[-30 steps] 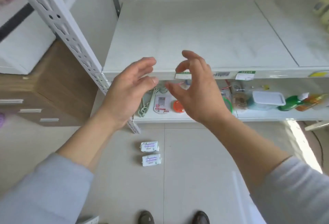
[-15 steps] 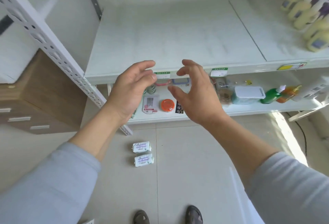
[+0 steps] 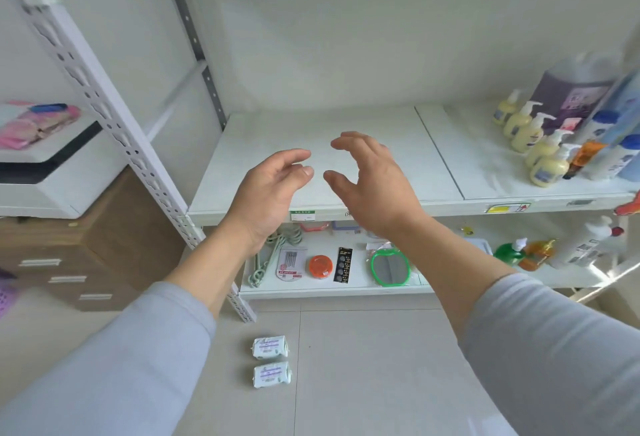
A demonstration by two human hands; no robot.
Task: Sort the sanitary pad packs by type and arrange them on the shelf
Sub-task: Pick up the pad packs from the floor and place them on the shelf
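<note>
Both hands hang in front of the shelf (image 3: 263, 144) with nothing in them: the left hand (image 3: 268, 194) and right hand (image 3: 372, 184) face each other, fingers loosely curved and spread, thumbs close but apart. Below them, at 6 o'clock, two pad packs (image 3: 270, 347) lie on the floor (image 3: 374, 366), one just beside the other. On the lower shelf sit an orange tin (image 3: 320, 266) and a green mirror (image 3: 389, 267). At 2 o'clock stand yellow soap bottles (image 3: 549, 167).
</note>
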